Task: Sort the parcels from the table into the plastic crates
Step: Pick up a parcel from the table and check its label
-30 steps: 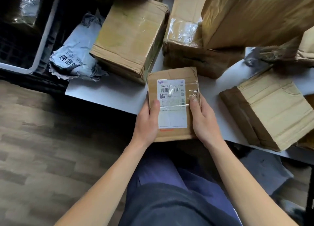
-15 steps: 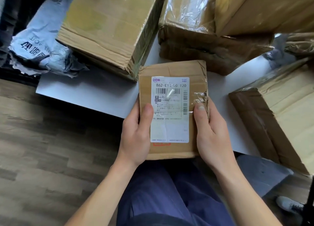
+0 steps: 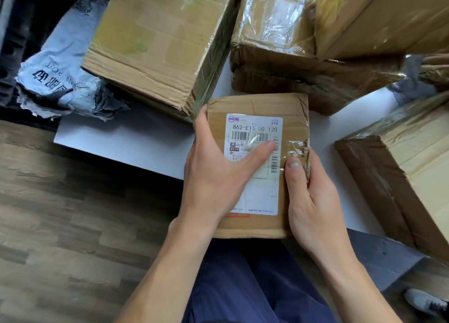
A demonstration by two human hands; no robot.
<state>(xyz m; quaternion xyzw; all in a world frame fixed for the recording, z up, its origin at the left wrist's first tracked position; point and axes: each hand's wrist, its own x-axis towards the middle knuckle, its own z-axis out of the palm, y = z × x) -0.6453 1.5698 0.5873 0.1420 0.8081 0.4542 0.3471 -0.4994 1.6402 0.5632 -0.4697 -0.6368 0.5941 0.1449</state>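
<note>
Gripping one parcel from both sides, two hands hold it at the table's near edge, above the lap. Whether it touches the tabletop cannot be told. One white label faces up on it.

The left hand wraps the parcel's 9 o'clock edge. Its thumb lies flat across the label, pointing toward 2 o'clock, and its fingers curl behind the parcel, out of sight. The right hand clasps the 3 o'clock edge. Its thumb presses the front just below a patch of torn tape, and its fingers are tucked underneath, hidden. The parcel sits between the two palms, with thumbs on top and fingers below.

Four more cardboard boxes lie on the table:
- The big box is at 11 o'clock from the parcel, almost touching its corner.
- The taped box is at 1 o'clock.
- The far box is at 2 o'clock, leaning on the taped one.
- The right box is at 3 o'clock, apart from the parcel.

One grey mailer hangs over the table's edge at 10 o'clock. A second grey bag shows partly at 2 o'clock.
</note>
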